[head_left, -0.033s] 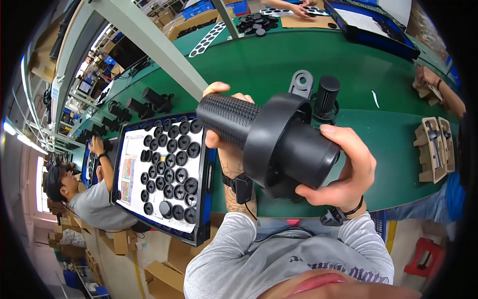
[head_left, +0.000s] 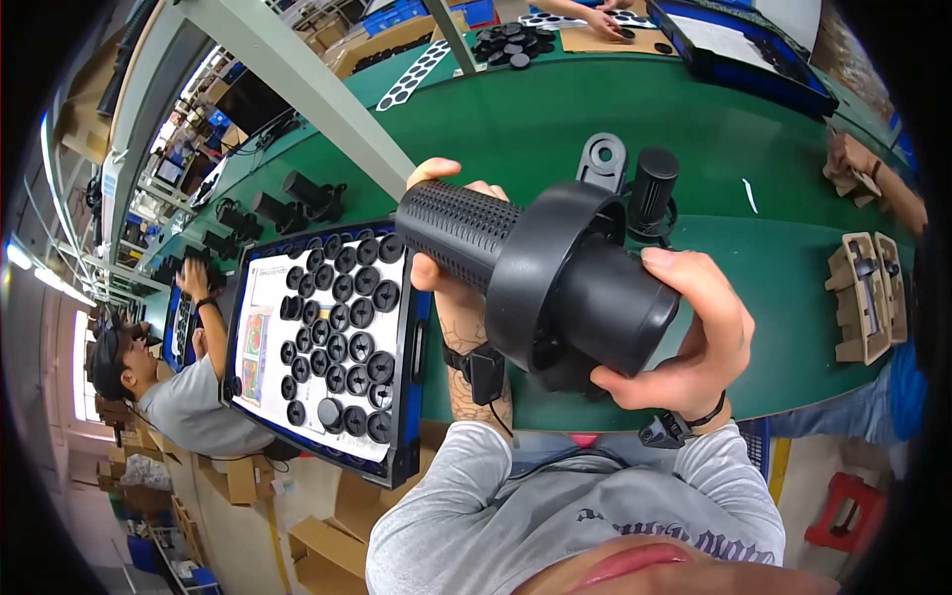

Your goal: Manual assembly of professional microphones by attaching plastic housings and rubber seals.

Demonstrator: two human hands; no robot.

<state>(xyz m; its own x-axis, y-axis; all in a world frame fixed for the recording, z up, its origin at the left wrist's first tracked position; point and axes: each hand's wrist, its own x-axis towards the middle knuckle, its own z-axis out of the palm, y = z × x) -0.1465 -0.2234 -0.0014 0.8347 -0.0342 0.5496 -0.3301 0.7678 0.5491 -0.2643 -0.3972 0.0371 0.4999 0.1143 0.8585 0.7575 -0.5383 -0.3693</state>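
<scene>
Above the near edge of the green bench I hold a black plastic device, a perforated cylinder with a wide ring and a smooth round end (head_left: 610, 302). My left hand (head_left: 443, 288) is closed around the perforated cylinder, which hides most of its palm. With thumb and fingers apart, my right hand (head_left: 712, 342) grips the smooth end. A flat bracket with a round hole (head_left: 602, 164) sticks up behind the ring; whether it is joined to the device is hidden. Just beyond stands a similar black perforated unit (head_left: 653, 193).
To the left, a blue-edged tray (head_left: 409, 397) carries rows of round black caps (head_left: 360, 347). More black units (head_left: 307, 193) stand behind it. Cardboard holders (head_left: 861, 297) lie at right. A grey post (head_left: 307, 89) slants across. Co-workers' hands (head_left: 193, 278) show at left, far side and right.
The device and my right hand have shifted very slightly to the right. The left co-worker's hand has moved a little upward. My grip is the same.
</scene>
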